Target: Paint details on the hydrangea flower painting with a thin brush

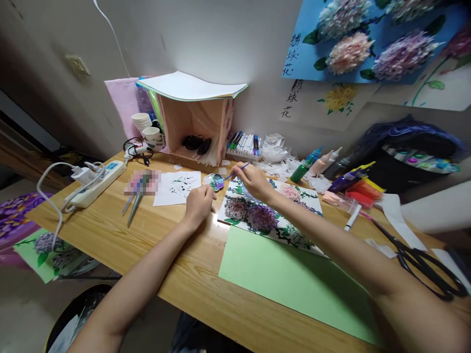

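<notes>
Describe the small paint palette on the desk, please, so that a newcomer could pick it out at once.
Start at the wooden desk and find the flower painting lying above the green sheet. Just off the painting's upper left corner, between the left hand and the right hand, lies the palette. It alone is a small white flower-shaped dish with paint in its wells, and the right hand's paintbrush points at it.
</notes>
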The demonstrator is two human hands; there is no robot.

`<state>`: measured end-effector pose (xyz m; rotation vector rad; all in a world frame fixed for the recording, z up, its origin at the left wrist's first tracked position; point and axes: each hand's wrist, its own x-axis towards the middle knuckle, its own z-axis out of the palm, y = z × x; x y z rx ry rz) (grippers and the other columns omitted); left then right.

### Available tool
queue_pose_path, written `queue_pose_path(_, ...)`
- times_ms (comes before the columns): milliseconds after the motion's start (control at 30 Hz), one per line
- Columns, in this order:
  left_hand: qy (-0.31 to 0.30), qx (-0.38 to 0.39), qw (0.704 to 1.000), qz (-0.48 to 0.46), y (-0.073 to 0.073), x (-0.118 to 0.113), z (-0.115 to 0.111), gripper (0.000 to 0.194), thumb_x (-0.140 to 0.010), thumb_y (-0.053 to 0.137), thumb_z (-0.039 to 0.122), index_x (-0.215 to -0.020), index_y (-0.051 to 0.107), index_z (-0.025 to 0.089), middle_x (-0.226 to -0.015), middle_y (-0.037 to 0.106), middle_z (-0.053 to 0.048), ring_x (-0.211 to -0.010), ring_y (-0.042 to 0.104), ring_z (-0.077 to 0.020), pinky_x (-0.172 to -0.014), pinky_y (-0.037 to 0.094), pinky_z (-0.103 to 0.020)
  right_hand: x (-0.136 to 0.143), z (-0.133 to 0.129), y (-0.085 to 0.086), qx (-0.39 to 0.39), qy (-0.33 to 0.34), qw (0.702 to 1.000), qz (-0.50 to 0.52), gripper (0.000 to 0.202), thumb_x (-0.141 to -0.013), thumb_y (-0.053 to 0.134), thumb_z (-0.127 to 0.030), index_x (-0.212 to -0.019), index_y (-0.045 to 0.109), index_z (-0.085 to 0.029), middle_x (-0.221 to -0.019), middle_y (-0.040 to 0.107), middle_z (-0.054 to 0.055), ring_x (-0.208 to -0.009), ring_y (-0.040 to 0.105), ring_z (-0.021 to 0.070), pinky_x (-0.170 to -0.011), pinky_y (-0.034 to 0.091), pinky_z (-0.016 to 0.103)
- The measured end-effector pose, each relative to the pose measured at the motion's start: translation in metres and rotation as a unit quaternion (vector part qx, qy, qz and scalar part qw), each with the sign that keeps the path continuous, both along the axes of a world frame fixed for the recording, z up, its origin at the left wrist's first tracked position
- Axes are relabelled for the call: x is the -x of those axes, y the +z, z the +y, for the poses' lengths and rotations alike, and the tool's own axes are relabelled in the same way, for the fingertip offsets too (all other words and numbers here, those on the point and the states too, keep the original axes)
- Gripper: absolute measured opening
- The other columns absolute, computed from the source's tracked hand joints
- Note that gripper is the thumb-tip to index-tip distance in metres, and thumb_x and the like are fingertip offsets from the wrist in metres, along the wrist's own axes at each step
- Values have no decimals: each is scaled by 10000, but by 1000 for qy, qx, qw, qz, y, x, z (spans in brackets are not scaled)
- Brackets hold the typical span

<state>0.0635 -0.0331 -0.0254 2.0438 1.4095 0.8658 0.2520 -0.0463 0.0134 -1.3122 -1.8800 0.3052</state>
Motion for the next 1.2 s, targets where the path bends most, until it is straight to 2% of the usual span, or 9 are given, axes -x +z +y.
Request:
queue_pose_path(133,-80,7,996,-32,2,-8,-16,419,-884,307,284,-556,556,209,-486,551,14,-542,552,-153,-572,388,-258,-38,-35,26,-47,-49,996,55,328,-936,397,-411,-796,596,-191,-763,658,30,-764,609,143,-719,442,292)
queue_pose_path(233,-195,-41,980,-22,1,-22,-45,461,-922,271,281,-580,569,200,-565,619,-3,-561,584,-134,-577,413,-251,-74,-80,33,-47,-79,993,75,287,-906,469,-414,-776,603,-195,-716,643,15,-690,612,132,-649,456,281)
queue_pose_path(300,-308,-146,940,-1,-3,-35,-70,391,-912,294,218,-662,594,189,-602,645,-8,-548,594,-119,-562,421,-240,-93,-111,28,-67,-102,988,91,298,-914,461,-386,-734,599,-193,-676,624,12,-639,599,126,-625,460,283)
queue_pose_path(367,-407,-269,873,19,-8,-49,-94,281,-864,347,168,-753,606,167,-573,629,-16,-491,571,-126,-485,402,-247,-105,-138,17,-86,-111,986,92,326,-931,424,-353,-707,599,-193,-621,604,6,-592,574,122,-598,450,284)
queue_pose_path(433,-454,-351,818,44,-14,-65,-113,224,-820,379,157,-823,602,143,-517,581,-11,-425,524,-144,-395,353,-268,-111,-156,6,-95,-108,986,85,340,-940,399,-326,-704,605,-192,-592,594,7,-582,561,128,-587,441,287)
queue_pose_path(500,-463,-388,794,65,-18,-78,-123,225,-805,385,162,-873,596,120,-490,547,-5,-393,495,-156,-349,318,-281,-111,-167,-2,-88,-93,989,77,340,-941,389,-300,-705,606,-189,-598,599,14,-595,561,134,-593,440,290)
queue_pose_path(633,-444,-358,818,74,-20,-90,-125,246,-813,373,146,-885,607,121,-480,557,9,-377,497,-145,-355,330,-268,-103,-170,-13,-68,-51,995,45,301,-935,398,-240,-720,600,-181,-644,616,28,-641,567,139,-625,449,290)
queue_pose_path(867,-401,-298,864,61,-21,-81,-113,272,-843,377,156,-861,648,142,-523,622,5,-425,555,-124,-407,371,-246,-97,-166,-25,-58,-21,998,7,217,-922,438,-192,-791,611,-180,-713,641,47,-692,571,146,-647,469,301)
queue_pose_path(1200,-387,-285,876,40,-25,-82,-109,290,-848,367,165,-766,645,160,-520,625,6,-425,558,-116,-414,369,-238,-99,-166,-28,-52,-27,998,19,220,-927,423,-198,-797,600,-182,-703,631,45,-688,563,148,-643,461,310)
